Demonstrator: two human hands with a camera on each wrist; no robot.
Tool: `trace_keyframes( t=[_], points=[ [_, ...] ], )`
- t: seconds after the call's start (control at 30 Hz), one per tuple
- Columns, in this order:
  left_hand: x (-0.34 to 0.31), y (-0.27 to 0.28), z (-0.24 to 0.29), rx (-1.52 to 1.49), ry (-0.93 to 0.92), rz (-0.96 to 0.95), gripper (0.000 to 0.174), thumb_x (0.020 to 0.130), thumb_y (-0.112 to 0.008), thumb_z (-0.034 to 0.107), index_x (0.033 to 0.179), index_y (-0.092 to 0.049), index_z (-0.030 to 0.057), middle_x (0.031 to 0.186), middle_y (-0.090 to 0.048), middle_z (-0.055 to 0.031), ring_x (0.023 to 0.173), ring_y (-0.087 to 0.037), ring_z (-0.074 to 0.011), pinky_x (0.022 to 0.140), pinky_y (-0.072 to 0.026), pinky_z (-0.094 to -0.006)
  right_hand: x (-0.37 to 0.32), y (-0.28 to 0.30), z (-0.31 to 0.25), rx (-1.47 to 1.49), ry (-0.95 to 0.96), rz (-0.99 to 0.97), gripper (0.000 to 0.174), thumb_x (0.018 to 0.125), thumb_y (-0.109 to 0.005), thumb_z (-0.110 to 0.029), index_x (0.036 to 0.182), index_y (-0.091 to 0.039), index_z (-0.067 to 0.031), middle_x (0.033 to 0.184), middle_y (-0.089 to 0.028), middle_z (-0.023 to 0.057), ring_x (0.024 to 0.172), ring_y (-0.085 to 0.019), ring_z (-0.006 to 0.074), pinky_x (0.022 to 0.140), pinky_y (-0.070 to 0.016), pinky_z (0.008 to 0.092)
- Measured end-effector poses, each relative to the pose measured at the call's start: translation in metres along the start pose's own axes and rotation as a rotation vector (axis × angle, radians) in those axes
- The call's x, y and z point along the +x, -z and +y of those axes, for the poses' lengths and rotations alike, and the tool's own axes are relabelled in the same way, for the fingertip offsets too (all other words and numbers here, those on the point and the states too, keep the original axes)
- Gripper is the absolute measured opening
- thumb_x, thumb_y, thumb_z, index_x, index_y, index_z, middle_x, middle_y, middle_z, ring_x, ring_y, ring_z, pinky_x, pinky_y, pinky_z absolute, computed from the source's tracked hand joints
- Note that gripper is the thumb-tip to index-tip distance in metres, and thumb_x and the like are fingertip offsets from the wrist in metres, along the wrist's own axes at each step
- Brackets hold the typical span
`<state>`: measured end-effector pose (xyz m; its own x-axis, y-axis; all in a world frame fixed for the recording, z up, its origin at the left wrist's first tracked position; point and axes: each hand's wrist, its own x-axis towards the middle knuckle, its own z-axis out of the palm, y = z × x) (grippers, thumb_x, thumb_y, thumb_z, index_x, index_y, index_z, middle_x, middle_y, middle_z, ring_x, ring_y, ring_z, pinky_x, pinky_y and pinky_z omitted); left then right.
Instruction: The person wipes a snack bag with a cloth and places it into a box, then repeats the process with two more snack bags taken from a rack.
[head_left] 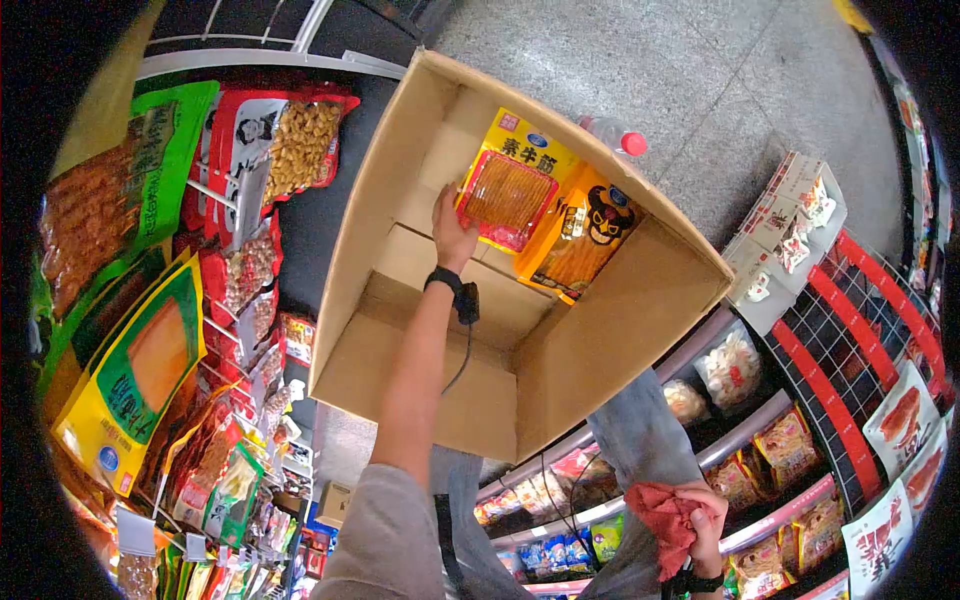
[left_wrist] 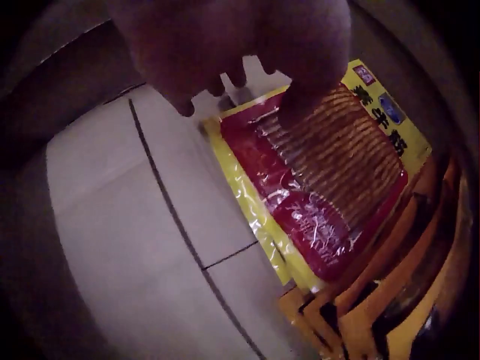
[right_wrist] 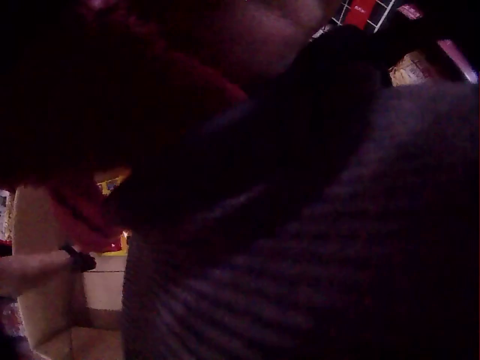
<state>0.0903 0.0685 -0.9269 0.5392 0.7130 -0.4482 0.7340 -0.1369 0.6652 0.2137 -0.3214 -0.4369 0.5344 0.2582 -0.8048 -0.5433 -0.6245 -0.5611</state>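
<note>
My left hand (head_left: pixel 455 235) reaches into a cardboard box (head_left: pixel 470 400) and holds the left edge of a yellow-and-red snack packet (head_left: pixel 507 200). In the left wrist view, the thumb (left_wrist: pixel 304 105) lies over the packet's front and the other fingertips show beside its edge. Brown ridged strips are visible through the packet's window. An orange-and-black snack packet (head_left: pixel 575 245) lies right beside it in the box. Low at the right, my right hand (head_left: pixel 708 520) grips a crumpled red cloth (head_left: pixel 662 520); the right wrist view is mostly dark.
Hanging snack packets (head_left: pixel 130 370) crowd the rack on the left. A clear bottle with a red cap (head_left: pixel 632 144) stands behind the box. At right are a white carton (head_left: pixel 750 240), a wire rack with red strips (head_left: pixel 825 385) and shelves of bagged snacks (head_left: pixel 735 480).
</note>
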Motion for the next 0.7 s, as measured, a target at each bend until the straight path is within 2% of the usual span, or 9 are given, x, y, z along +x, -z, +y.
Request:
trace_keyframes(
  t=[0.1, 0.2, 0.3, 0.33, 0.4, 0.43, 0.5, 0.63, 0.7],
  points=[
    [-0.032, -0.001, 0.001, 0.135, 0.079, 0.115, 0.078, 0.074, -0.072, 0.001, 0.145, -0.040, 0.0045, 0.147, -0.042, -0.0243, 0.139, -0.037, -0.0403, 0.117, -0.0308, -0.0452, -0.009, -0.003, 0.004, -0.006, -0.016, -0.015, 0.047, 0.087, -0.067, -0.038, 0.103, -0.073, 0.0058, 0.105, -0.068, 0.0205, 0.099, -0.064, 0.0273, 0.091, -0.0472, 0.0357],
    [-0.069, 0.000, -0.006, 0.126, 0.180, 0.062, 0.075, 0.076, -0.070, 0.004, 0.145, -0.040, 0.0074, 0.148, -0.042, -0.0231, 0.139, -0.036, -0.0405, 0.116, -0.0316, -0.0465, -0.016, -0.007, 0.009, 0.017, -0.019, -0.018, 0.048, 0.088, -0.067, -0.038, 0.105, -0.073, 0.0059, 0.107, -0.068, 0.0200, 0.099, -0.064, 0.0268, 0.092, -0.0471, 0.0356],
    [-0.109, 0.007, -0.011, 0.191, 0.119, -0.079, 0.055, 0.081, -0.067, 0.008, 0.135, -0.055, 0.0101, 0.131, -0.060, -0.0211, 0.124, -0.054, -0.0369, 0.105, -0.0442, -0.0440, -0.015, -0.025, 0.011, 0.046, -0.014, -0.061, 0.047, 0.088, -0.067, -0.037, 0.106, -0.073, 0.0054, 0.105, -0.069, 0.0184, 0.100, -0.063, 0.0267, 0.092, -0.0472, 0.0355],
    [-0.109, 0.012, -0.005, 0.100, 0.177, -0.185, 0.047, 0.082, -0.066, 0.010, 0.128, -0.060, 0.0105, 0.121, -0.064, -0.0193, 0.115, -0.059, -0.0348, 0.099, -0.0474, -0.0424, -0.014, -0.029, 0.017, 0.062, -0.019, -0.077, 0.046, 0.088, -0.067, -0.037, 0.106, -0.073, 0.0052, 0.105, -0.069, 0.0181, 0.100, -0.063, 0.0268, 0.092, -0.0472, 0.0355],
    [-0.134, 0.029, 0.003, -0.075, 0.317, -0.422, 0.031, 0.085, -0.063, 0.013, 0.116, -0.069, 0.0113, 0.102, -0.072, -0.0158, 0.097, -0.068, -0.0306, 0.087, -0.0537, -0.0392, -0.023, -0.035, 0.035, 0.025, 0.041, -0.126, 0.035, 0.089, -0.066, -0.026, 0.106, -0.073, 0.0042, 0.107, -0.069, 0.0167, 0.102, -0.064, 0.0258, 0.094, -0.0470, 0.0351],
    [-0.147, 0.033, 0.008, -0.156, 0.185, -0.344, 0.018, 0.087, -0.063, 0.016, 0.101, -0.074, 0.0098, 0.085, -0.074, -0.0121, 0.076, -0.071, -0.0259, 0.074, -0.0550, -0.0354, -0.024, -0.043, 0.032, 0.015, 0.035, -0.140, 0.032, 0.089, -0.066, -0.022, 0.106, -0.073, 0.0039, 0.108, -0.069, 0.0164, 0.103, -0.064, 0.0256, 0.095, -0.0469, 0.0350],
    [-0.165, 0.047, 0.025, -0.136, 0.171, -0.330, 0.019, 0.088, -0.062, 0.015, 0.102, -0.073, 0.0099, 0.087, -0.074, -0.0122, 0.079, -0.071, -0.0246, 0.074, -0.0542, -0.0350, -0.027, -0.053, 0.037, -0.028, 0.052, -0.182, 0.024, 0.090, -0.062, -0.009, 0.109, -0.072, 0.0028, 0.111, -0.069, 0.0142, 0.106, -0.063, 0.0237, 0.097, -0.0463, 0.0344],
    [-0.202, 0.101, 0.111, -0.197, 0.067, -0.326, 0.020, 0.091, -0.058, 0.009, 0.107, -0.070, 0.0074, 0.088, -0.073, -0.0118, 0.081, -0.071, -0.0228, 0.071, -0.0529, -0.0346, -0.039, -0.068, 0.052, 0.046, -0.040, -0.235, 0.028, 0.091, -0.060, -0.003, 0.117, -0.069, -0.0004, 0.116, -0.067, 0.0120, 0.110, -0.062, 0.0227, 0.099, -0.0448, 0.0330],
    [-0.225, 0.127, 0.154, -0.245, 0.025, -0.349, 0.020, 0.092, -0.057, 0.007, 0.108, -0.069, 0.0056, 0.088, -0.072, -0.0111, 0.083, -0.071, -0.0215, 0.072, -0.0532, -0.0341, -0.044, -0.082, 0.060, 0.031, -0.015, -0.233, 0.029, 0.092, -0.060, -0.003, 0.120, -0.068, -0.0012, 0.118, -0.066, 0.0118, 0.112, -0.061, 0.0234, 0.101, -0.0440, 0.0332]
  ],
)
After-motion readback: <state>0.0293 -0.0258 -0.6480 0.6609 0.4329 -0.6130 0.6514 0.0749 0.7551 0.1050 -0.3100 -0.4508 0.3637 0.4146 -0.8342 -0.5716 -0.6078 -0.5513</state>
